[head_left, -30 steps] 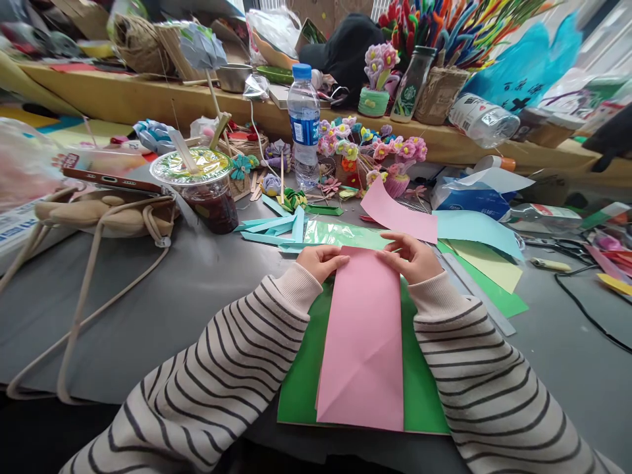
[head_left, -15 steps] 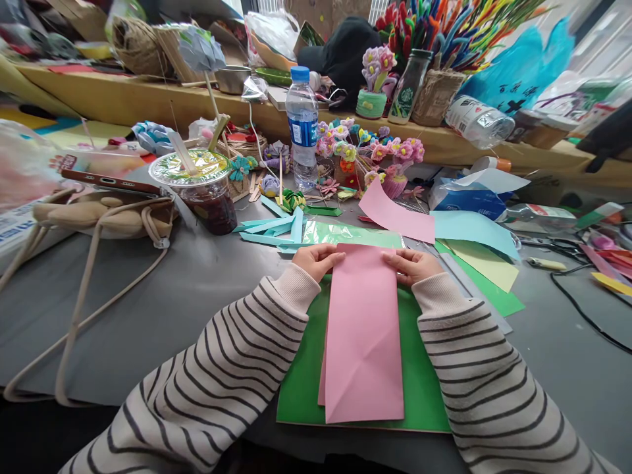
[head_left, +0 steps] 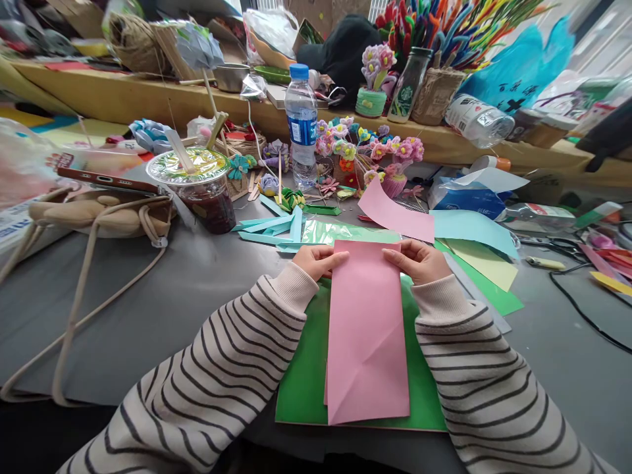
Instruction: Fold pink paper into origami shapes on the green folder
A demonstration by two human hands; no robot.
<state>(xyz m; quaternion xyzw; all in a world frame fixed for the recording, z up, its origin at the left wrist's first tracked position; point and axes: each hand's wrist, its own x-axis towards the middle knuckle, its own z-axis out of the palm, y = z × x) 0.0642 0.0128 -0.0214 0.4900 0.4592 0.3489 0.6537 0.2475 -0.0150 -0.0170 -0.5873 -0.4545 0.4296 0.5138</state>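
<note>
A folded sheet of pink paper (head_left: pixel 368 329) stretches lengthwise before me, with a crease running slantwise near its lower end. My left hand (head_left: pixel 316 261) pinches its far left corner between thumb and fingers. At the far right corner, my right hand (head_left: pixel 419 261) grips the same paper, thumb on top. Beneath the paper lies a green sheet or board (head_left: pixel 301 382) at the front of the grey table (head_left: pixel 207 283). A thin edge of a lower pink layer shows on the left side.
Behind my hands are folded light-blue strips (head_left: pixel 271 227), a curved pink piece (head_left: pixel 397 214) and a light-blue sheet (head_left: pixel 474 230). A lidded drink cup (head_left: pixel 210 204) and a water bottle (head_left: pixel 302 131) stand farther back. Scissors (head_left: pixel 560 248) lie right; a corded beige bag (head_left: pixel 101 210) sits left.
My right hand has shifted slightly right and up along the paper's far edge. The pink paper's layers line up more closely, with less of the lower layer showing on the left.
</note>
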